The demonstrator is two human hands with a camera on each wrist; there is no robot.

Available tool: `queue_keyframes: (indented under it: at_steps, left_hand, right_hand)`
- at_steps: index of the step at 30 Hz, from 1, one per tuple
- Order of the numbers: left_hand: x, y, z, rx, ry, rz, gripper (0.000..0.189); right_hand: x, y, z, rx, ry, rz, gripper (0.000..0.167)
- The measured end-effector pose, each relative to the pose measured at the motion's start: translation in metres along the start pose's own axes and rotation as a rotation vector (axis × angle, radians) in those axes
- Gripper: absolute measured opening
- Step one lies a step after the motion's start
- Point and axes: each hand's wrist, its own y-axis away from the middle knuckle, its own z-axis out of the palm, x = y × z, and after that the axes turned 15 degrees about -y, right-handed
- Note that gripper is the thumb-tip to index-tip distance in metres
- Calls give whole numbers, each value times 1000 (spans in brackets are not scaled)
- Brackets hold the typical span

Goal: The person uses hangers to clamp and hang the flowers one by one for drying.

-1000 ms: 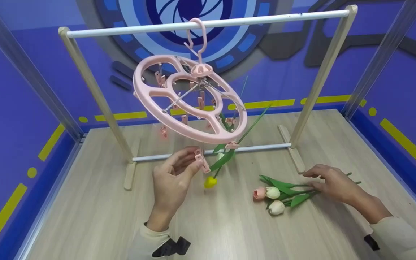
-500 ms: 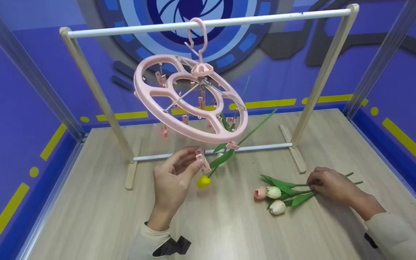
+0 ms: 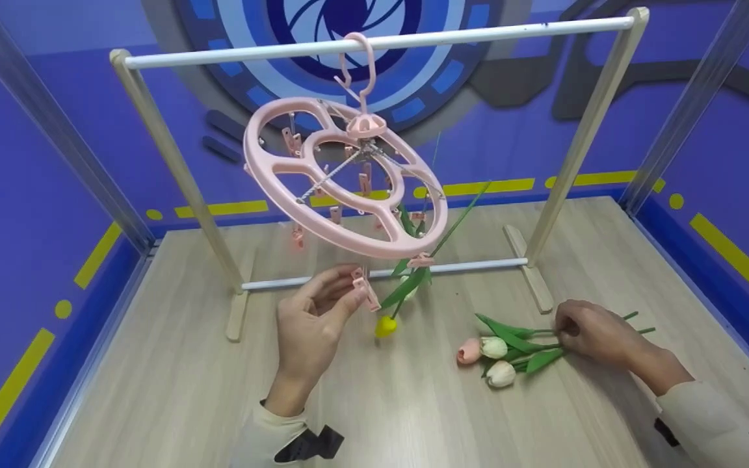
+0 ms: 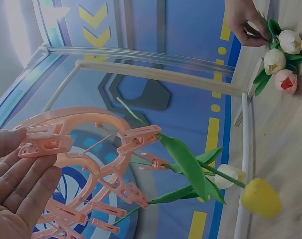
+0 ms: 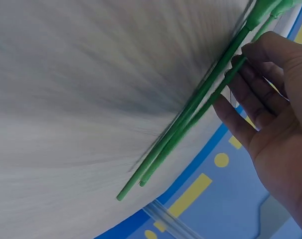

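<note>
My left hand (image 3: 306, 331) pinches a pink clothes peg (image 3: 367, 294) between thumb and fingers, below the rim of a round pink peg hanger (image 3: 270, 185). In the left wrist view, this peg (image 4: 47, 140) has nothing in its jaws. Pegs on the hanger hold a yellow tulip (image 3: 386, 326), head down, and a white tulip (image 4: 228, 176) behind it. At the right, my right hand (image 3: 599, 333) is at the stems of a pink tulip (image 3: 469, 351) and two white tulips (image 3: 500, 374) lying on the table. The right wrist view shows thumb and fingertips pinching one green stem (image 5: 211, 99).
The hanger's hook (image 3: 367, 65) sits over the white top bar (image 3: 238, 54) of a wooden-legged rack. A lower white bar (image 3: 478, 266) runs close above the table (image 3: 173, 396). Several other pegs dangle under the ring. Blue patterned walls (image 3: 36, 195) enclose the table.
My right hand has come down onto the stems and its fingers have closed there. The hanging yellow tulip has swung left, then back right. My left hand stays at the peg.
</note>
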Motion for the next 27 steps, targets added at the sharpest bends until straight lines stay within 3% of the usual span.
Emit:
queue_keyframes:
  at_steps: [5,9,16,27]
  left_hand:
    - [0,0,1,-1,4,-3,31]
    - [0,0,2,-3,11,-5,30]
    - [-1,-1,3,-2,7,4,30]
    - [1,1,8,2,35,-12,30]
  right_hand:
    - [-7,0,-7,32,-63,86,23]
    - [-16,-2,-14,57,-100,61,24]
    - [-35,-7,-23,108,-97,-92,28]
    - [-78,-23,-30,147,-76,-403,42]
